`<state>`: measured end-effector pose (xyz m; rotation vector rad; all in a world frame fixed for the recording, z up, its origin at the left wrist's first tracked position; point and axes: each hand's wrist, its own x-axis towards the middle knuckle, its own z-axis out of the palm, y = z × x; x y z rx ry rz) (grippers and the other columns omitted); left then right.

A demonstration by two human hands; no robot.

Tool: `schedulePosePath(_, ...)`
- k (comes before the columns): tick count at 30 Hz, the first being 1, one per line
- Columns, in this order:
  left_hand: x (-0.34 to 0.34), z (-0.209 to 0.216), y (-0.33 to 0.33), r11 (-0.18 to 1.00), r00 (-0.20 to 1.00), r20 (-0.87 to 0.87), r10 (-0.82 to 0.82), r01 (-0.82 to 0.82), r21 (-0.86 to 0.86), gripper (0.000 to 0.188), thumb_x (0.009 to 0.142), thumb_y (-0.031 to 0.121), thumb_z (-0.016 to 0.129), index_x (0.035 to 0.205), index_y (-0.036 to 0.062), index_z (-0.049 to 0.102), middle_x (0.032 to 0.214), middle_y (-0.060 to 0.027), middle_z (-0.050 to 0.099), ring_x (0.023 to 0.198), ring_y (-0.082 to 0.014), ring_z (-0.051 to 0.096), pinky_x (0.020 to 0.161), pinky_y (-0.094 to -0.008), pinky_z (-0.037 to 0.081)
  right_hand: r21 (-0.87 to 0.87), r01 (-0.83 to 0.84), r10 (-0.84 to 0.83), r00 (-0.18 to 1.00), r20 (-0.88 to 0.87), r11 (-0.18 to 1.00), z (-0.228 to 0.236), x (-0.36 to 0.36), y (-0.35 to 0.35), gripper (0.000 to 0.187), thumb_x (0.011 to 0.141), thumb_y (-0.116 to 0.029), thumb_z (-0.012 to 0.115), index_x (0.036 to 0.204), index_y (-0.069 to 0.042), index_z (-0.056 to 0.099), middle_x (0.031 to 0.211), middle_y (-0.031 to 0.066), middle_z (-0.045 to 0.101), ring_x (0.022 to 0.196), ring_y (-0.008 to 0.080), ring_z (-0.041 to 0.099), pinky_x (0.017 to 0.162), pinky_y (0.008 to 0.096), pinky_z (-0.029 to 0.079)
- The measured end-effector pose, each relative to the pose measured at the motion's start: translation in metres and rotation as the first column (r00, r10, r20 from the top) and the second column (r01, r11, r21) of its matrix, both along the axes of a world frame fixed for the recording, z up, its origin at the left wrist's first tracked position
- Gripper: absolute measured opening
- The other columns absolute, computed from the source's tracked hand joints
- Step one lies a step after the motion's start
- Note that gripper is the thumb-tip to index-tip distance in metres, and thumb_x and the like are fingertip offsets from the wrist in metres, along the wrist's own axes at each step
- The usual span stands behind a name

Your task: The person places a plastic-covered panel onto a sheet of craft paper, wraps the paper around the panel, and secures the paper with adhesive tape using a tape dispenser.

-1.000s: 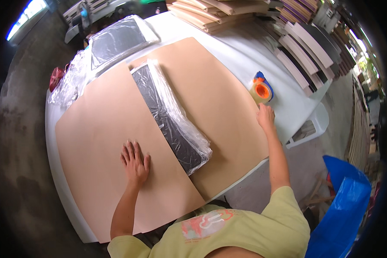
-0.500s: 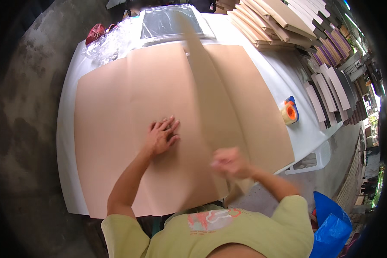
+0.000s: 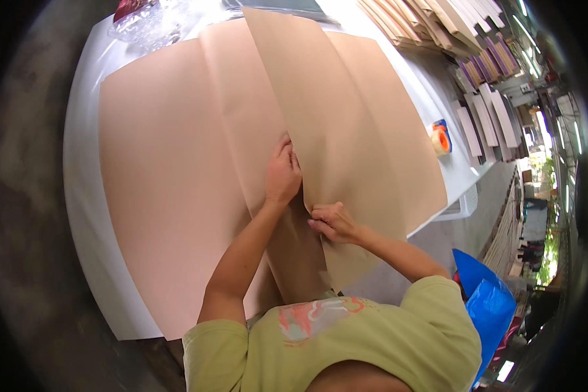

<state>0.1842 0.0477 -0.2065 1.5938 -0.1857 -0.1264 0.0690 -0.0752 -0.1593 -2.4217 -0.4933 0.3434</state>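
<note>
Brown paper lies on one white table. One raised paper flap runs lengthwise from the far side toward the wearer, near end slanting right, free edge facing left. The right hand pinches that edge, fingers curled closed; the left hand touches it, grip undeterminable. One tape dispenser sits right.

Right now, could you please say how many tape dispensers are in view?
1: the tape dispenser on the white table, beside the right edge of the brown paper; others may be hidden.
</note>
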Motion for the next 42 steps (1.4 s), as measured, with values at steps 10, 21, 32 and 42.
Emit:
schedulePosePath(10,0.007,-0.017,-0.001,0.954,0.938,0.346,0.02,-0.121,0.273,0.019,0.075,0.003,0.061,0.063,-0.005,0.048,0.117,-0.0263,0.039,0.12,-0.0428,0.036,0.099,-0.0449,0.033,0.056,-0.054,0.054,0.999,0.007,0.997,-0.011,-0.004,-0.005,0.023,0.085,-0.022,0.056,0.074,-0.002,0.053,0.07,0.0124,0.051,0.065,0.0299,0.054,0.057,0.0381,0.042)
schedulePosePath(21,0.008,-0.011,0.003,0.771,0.892,0.439,-0.105,-0.205,0.603,0.037,0.072,0.002,0.061,0.104,-0.0041,0.043,0.13,-0.0369,0.023,0.131,-0.0493,0.01,0.103,-0.0519,0.023,0.2,0.863,-0.823,0.337,0.457,0.464,0.013,-0.019,-0.32,0.049,0.074,-0.013,0.067,0.118,-0.005,0.046,0.108,0.0098,0.051,0.091,0.0209,0.051,0.073,0.0336,0.045)
schedulePosePath(32,0.012,0.068,-0.04,0.177,0.992,-0.125,0.016,0.121,0.977,0.065,0.077,0.014,0.063,0.134,0.0352,0.039,0.145,0.0065,0.029,0.14,-0.0307,-0.001,0.102,-0.0684,-0.002,-0.106,0.994,-0.994,0.023,0.106,0.011,-0.054,0.043,-0.588,0.082,0.06,-0.026,0.076,0.13,-0.004,0.04,0.124,0.0241,0.049,0.115,0.0345,0.049,0.099,0.0391,0.039)
schedulePosePath(42,0.024,0.05,-0.01,0.234,0.981,-0.106,-0.161,0.142,0.962,0.064,0.074,0.026,0.069,0.131,0.0365,0.042,0.139,0.0038,0.035,0.139,-0.0307,0.007,0.096,-0.0759,0.004,0.861,0.3,-0.882,0.11,-0.458,-0.41,-0.006,0.041,-0.555,0.039,0.086,-0.024,0.051,0.123,-0.015,0.049,0.121,0.004,0.054,0.11,0.0282,0.051,0.086,0.0465,0.046)
